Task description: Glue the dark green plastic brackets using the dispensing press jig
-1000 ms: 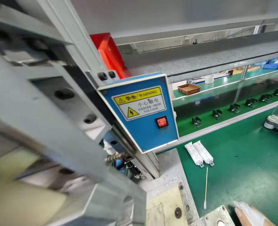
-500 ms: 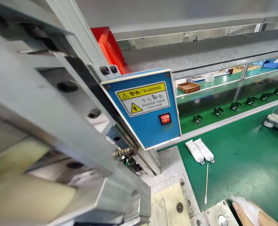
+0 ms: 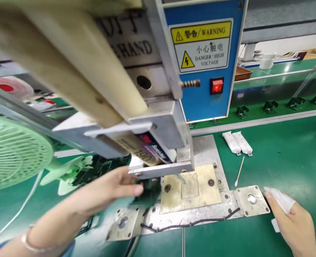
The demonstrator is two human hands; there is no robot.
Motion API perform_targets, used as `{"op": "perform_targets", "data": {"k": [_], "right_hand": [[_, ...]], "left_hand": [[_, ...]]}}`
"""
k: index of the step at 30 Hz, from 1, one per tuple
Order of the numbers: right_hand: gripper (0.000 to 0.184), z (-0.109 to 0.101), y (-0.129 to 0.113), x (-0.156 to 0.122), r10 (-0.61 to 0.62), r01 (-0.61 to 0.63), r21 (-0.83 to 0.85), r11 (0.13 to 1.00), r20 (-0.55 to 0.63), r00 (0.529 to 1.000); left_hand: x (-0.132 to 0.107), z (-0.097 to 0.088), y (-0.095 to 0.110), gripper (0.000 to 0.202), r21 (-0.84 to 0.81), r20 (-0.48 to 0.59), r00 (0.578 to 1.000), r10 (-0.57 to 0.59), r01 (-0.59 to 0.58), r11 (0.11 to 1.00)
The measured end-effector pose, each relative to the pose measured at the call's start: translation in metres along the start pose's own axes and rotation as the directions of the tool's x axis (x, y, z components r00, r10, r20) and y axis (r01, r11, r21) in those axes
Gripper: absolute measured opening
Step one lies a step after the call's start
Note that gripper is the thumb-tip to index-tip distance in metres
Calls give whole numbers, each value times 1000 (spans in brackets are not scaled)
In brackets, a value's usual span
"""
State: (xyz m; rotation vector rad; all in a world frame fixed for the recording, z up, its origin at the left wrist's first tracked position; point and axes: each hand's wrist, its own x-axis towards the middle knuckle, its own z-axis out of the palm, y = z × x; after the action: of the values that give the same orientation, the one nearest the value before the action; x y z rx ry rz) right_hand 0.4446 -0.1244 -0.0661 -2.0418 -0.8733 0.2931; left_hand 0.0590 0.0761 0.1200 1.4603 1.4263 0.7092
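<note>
My left hand (image 3: 106,189) reaches in from the lower left, its fingers closed on a dark green circuit board (image 3: 148,192) that is blurred by motion. The board is at the left edge of the yellowish fixture plate (image 3: 200,191), under the head of a press machine (image 3: 171,121). My right hand (image 3: 294,221) rests on the green table at the lower right. Its white-wrapped forefinger (image 3: 279,200) is stretched out just right of a metal plate with a round button (image 3: 251,198). That hand holds nothing that I can see.
The machine's blue panel (image 3: 206,100) carries a high-voltage warning label and a lit red switch (image 3: 217,85). A cotton swab (image 3: 239,172) and two white tubes (image 3: 238,142) lie right of the base. A green fan (image 3: 13,153) stands at left. A conveyor with black holders (image 3: 270,106) runs behind.
The view has swung down and left onto the machine's base. My left hand has come into view with the green board. My right hand stays by the right button plate.
</note>
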Motion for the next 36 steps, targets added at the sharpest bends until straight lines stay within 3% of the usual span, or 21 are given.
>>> {"op": "perform_targets", "data": {"k": [1, 3, 4, 6, 9, 13, 20, 23, 25, 26, 28, 30, 31, 33, 36], "right_hand": [[44, 0, 0, 1, 13, -13, -11, 1000, -4, 1000], [47, 0, 0, 2, 42, -42, -34, 999, -7, 999], [47, 0, -1, 2, 50, -50, -39, 998, -14, 999], [47, 0, -4, 1, 54, -55, -33, 998, -38, 998], [46, 0, -10, -1, 38, -39, -9, 999, -49, 998], [46, 0, -19, -3, -25, 26, 9, 1000, -85, 996], [48, 1, -25, -4, -12, 15, 34, 999, -77, 997], [46, 0, -25, -5, 6, -3, 40, 999, -72, 997], [47, -1, -24, -5, 60, -57, 52, 997, -69, 996], [49, -2, -24, -5, 107, -103, 63, 993, -64, 992], [56, -2, -29, -5, 212, -210, 88, 974, -24, 977], [62, 0, -39, -5, 281, -286, 104, 953, 66, 958], [64, 1, -45, -5, 297, -310, 108, 945, 120, 947], [65, 4, -58, -5, 323, -354, 127, 927, 214, 922], [68, 5, -72, -4, 365, -405, 138, 904, 246, 898]], "left_hand": [[-7, 6, -7, 55, -49, 173, 980, -95, 105, 993], [-20, 25, -21, 58, -135, 471, 859, -199, 293, 946], [-24, 35, -26, 57, -175, 538, 821, -191, 330, 928], [-25, 54, -32, 52, -237, 558, 818, -140, 319, 918], [-15, 69, -33, 49, -249, 528, 848, -55, 216, 944], [3, 75, -40, 50, -198, 447, 885, 132, -46, 979], [2, 85, -53, 51, -106, 406, 878, 254, -231, 967], [-2, 71, -50, 56, 152, 405, 868, 286, -373, 915], [-6, 51, -52, 64, 371, 282, 894, 349, -437, 819], [-10, 38, -56, 67, 441, 177, 906, 385, -423, 792], [-20, 14, -66, 67, 476, -63, 921, 385, -311, 823], [-33, -5, -80, 64, 396, -186, 961, 205, -118, 910], [-39, -10, -88, 62, 324, -190, 979, 72, -6, 946], [-50, -14, -103, 64, 121, -167, 973, -159, 180, 976], [-60, -5, -125, 63, -191, -207, 938, -277, 239, 952]]}}
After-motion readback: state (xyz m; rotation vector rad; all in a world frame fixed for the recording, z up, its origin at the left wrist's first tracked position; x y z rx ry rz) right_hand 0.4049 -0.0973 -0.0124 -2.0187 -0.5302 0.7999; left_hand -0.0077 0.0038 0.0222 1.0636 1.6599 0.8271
